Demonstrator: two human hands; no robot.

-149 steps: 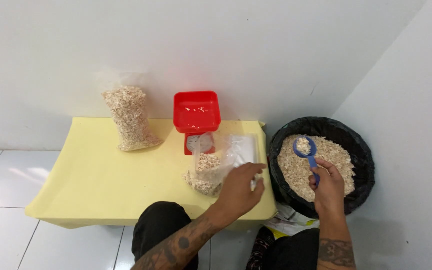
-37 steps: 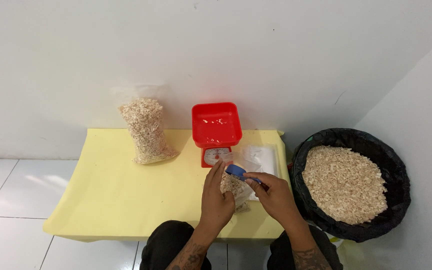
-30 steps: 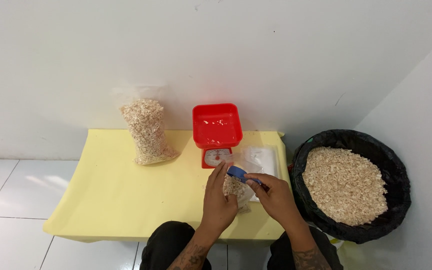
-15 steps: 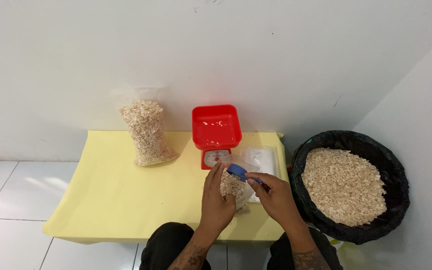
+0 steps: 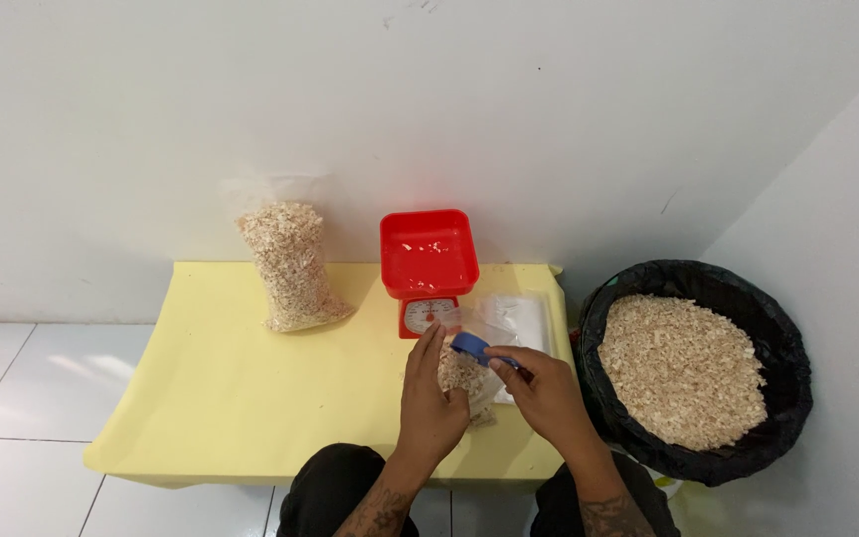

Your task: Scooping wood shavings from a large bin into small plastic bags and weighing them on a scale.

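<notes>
- The left hand (image 5: 431, 403) is at the front edge of the yellow counter (image 5: 221, 398), and its fingers are closed around the open top of a small clear bag (image 5: 467, 376)
- This small clear bag stands on the counter just in front of the scale and it is partly filled with pale wood shavings
- The right hand (image 5: 547, 396) holds a blue scoop (image 5: 471, 346) by its handle, with the fingers wrapped tight around it
- The bowl of the scoop is over the mouth of the small bag, between the two hands; if it touches the bag I cannot tell
- A red scale (image 5: 428, 267) stands at the back of the counter, close to the wall, with a square red tray on top and a round dial on the front; a few shavings lie in the tray
- A full clear bag (image 5: 288, 267) of the same shavings stands on the counter to the left of the scale, well apart from the hands
- Some flat empty plastic bags (image 5: 521, 316) lie on the counter to the right of the scale, just behind the right hand
- A big black tub (image 5: 789, 393) lined with plastic stands on the floor at the right of the counter, and it is filled with shavings
</notes>
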